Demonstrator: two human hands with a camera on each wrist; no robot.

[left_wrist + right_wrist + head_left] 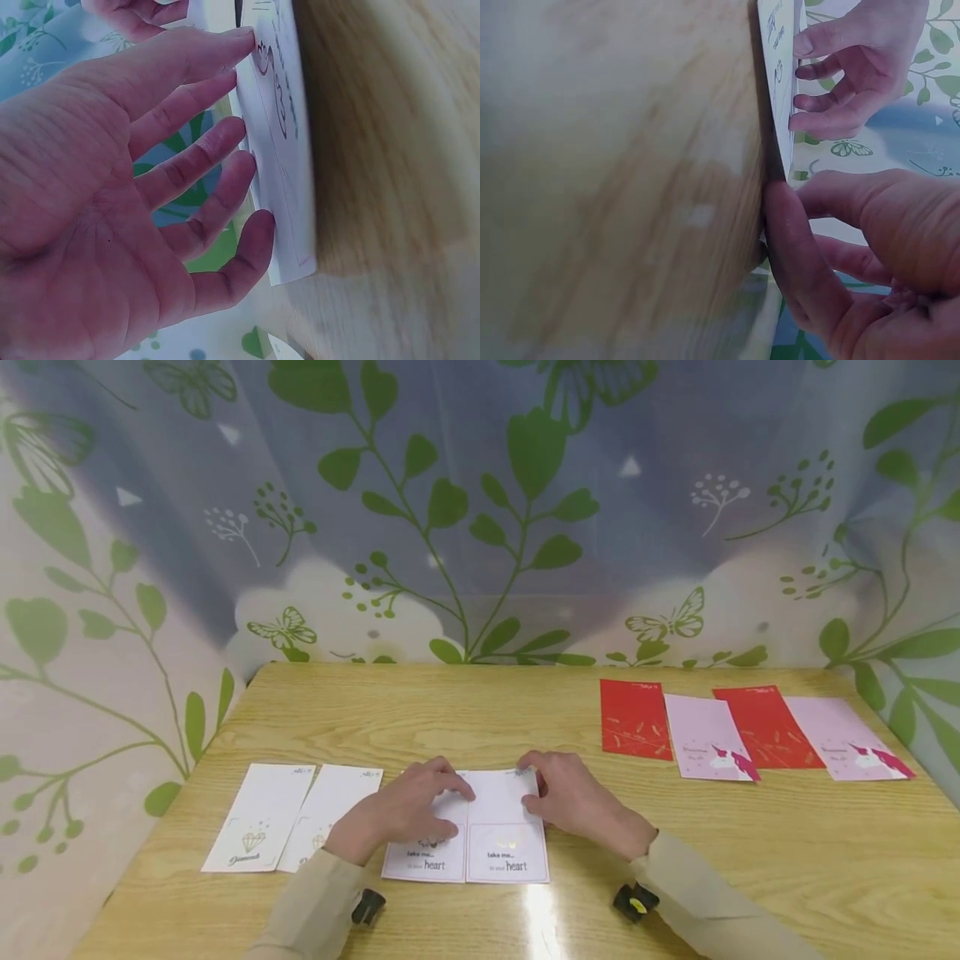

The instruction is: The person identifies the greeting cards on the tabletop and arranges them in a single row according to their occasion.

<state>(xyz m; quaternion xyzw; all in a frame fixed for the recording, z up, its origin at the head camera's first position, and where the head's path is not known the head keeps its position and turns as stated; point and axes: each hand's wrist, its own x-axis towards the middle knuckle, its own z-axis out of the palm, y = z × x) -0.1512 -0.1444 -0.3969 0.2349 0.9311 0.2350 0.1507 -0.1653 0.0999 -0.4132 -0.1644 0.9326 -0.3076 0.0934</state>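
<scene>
In the head view my left hand (408,810) lies over the left of two side-by-side white cards (423,870) printed "take me... to your heart". Its fingers are spread, their tips touching the card in the left wrist view. My right hand (577,797) holds the upper right corner of the matching right-hand card (506,853). Thumb and curled fingers meet at this card's edge (780,112) in the right wrist view. Both cards lie flat, their inner edges about touching; my left hand hides part of the left one.
Two white diamond-print cards (258,818) lie to the left on the wooden table (420,710), the second partly behind my left arm. At the back right, red cards (636,718) alternate with pink unicorn cards (701,727). A leaf-patterned curtain (480,527) surrounds the table.
</scene>
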